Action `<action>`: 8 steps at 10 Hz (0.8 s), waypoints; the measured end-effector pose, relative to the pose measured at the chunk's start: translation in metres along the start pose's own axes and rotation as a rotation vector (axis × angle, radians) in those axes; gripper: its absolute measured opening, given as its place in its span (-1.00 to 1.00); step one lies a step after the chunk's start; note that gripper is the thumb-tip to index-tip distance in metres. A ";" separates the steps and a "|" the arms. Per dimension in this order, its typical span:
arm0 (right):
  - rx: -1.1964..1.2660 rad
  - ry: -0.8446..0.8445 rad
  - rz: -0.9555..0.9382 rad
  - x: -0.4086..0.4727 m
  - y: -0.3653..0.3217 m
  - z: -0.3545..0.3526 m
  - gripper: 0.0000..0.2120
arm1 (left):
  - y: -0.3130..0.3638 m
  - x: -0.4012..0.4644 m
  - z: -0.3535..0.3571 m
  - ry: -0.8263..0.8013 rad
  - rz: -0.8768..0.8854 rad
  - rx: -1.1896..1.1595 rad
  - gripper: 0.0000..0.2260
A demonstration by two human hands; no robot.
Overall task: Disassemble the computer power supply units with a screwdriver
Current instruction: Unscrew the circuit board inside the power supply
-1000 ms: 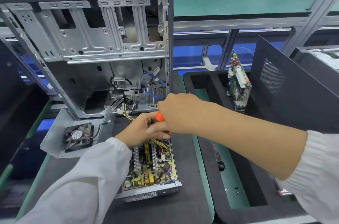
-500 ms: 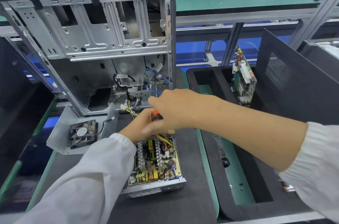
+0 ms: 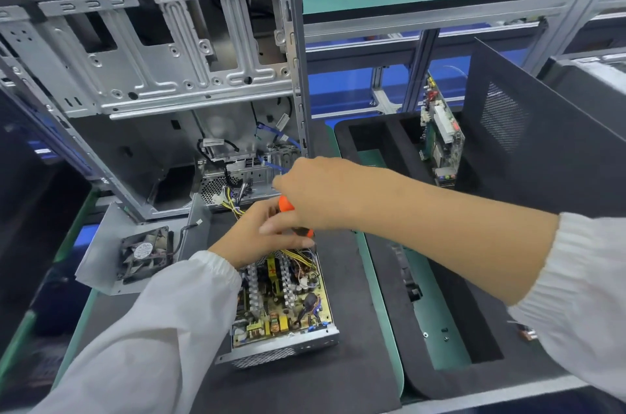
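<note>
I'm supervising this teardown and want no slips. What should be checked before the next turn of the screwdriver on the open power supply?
1. Right hand grips the orange screwdriver: ok.
2. Left hand steadies things at the far end of the power supply: ok.
3. Tip seated in a screw: cannot tell, hands hide it.
4. Cover off, board exposed: ok.
5. Yellow wires clear of the tool: cannot tell.
6. Removed fan cover lies apart, to the left: ok.
</note>
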State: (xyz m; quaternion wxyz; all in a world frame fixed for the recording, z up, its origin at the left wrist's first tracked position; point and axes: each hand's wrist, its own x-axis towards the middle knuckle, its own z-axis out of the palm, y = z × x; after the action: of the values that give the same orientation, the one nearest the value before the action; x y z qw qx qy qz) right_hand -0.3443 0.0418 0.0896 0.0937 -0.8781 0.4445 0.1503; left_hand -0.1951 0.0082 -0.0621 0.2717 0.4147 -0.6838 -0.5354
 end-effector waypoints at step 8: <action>-0.032 0.057 -0.016 0.011 0.026 0.018 -0.86 | 0.003 -0.002 -0.004 -0.023 0.046 0.268 -0.53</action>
State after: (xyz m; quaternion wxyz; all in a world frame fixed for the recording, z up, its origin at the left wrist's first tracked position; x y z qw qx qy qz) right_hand -0.3626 0.0235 0.0681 0.0684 -0.8868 0.4377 0.1315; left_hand -0.1919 0.0082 -0.0579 0.2183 0.4255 -0.7614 -0.4377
